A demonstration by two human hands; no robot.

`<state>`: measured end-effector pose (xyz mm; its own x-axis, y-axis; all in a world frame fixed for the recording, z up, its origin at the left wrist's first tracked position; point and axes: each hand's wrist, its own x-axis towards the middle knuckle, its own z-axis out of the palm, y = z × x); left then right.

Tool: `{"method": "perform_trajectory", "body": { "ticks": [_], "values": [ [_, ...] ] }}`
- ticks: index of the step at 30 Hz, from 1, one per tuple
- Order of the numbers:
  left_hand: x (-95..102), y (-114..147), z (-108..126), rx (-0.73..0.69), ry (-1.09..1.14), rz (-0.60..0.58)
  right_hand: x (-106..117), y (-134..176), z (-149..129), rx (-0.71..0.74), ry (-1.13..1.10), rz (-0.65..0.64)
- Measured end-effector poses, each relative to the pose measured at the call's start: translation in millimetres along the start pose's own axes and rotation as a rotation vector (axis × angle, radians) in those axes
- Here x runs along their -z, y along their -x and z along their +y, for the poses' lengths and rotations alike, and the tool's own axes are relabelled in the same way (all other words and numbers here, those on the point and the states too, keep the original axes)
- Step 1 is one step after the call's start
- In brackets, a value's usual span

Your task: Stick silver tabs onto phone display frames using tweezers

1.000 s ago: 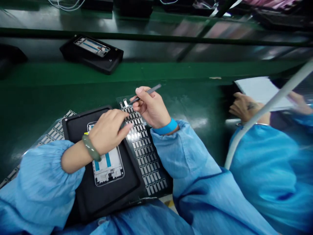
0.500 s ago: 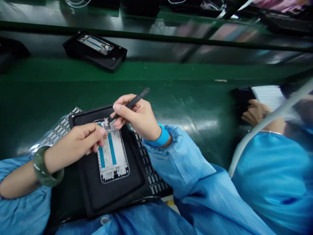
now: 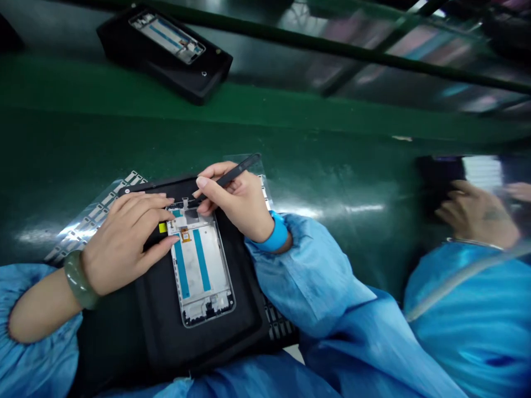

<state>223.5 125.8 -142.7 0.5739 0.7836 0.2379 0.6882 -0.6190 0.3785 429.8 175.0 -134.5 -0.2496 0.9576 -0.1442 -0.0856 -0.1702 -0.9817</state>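
A phone's mid-frame [image 3: 213, 249], pale inside with two blue strips, lies face up in a black holder [image 3: 161, 326]. My left hand [image 3: 128, 237] is open, its fingers spread over the upper left edge of that frame. Between the thumb and fingers of my right hand [image 3: 236, 199] are slim black tweezers [image 3: 238, 169], slanting down to the frame's top end. Close to their tip is a small grey bracket-shaped piece [image 3: 185, 202]; whether they grip it I cannot tell. A yellow tab [image 3: 162, 228] shows beside my left fingers.
Sheets of small grey pieces [image 3: 97, 213] lie under and beside the holder, partly hidden. At the back, another black holder [image 3: 166, 61] carries a similar phone frame [image 3: 168, 38]. To the right are a co-worker's hand [image 3: 477, 213] and blue sleeve [image 3: 468, 298].
My left hand has opened from a pinch and spread over the frame's upper left. The tweezers' tip has drawn back slightly toward the top edge. The camera view has shifted.
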Motion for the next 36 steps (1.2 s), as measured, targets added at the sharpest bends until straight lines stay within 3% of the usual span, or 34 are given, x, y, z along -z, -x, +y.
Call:
{"method": "perform_trajectory", "body": {
  "ticks": [14,36],
  "values": [
    [2.8,0.0,0.7,0.005,0.015,0.006,-0.5,8.7,-1.3,0.09,0.23,-0.058],
    [3.1,0.3,-1.8,-0.018,-0.004,0.003,-0.2,7.9,7.5,0.191,0.285,-0.062]
  ]
}}
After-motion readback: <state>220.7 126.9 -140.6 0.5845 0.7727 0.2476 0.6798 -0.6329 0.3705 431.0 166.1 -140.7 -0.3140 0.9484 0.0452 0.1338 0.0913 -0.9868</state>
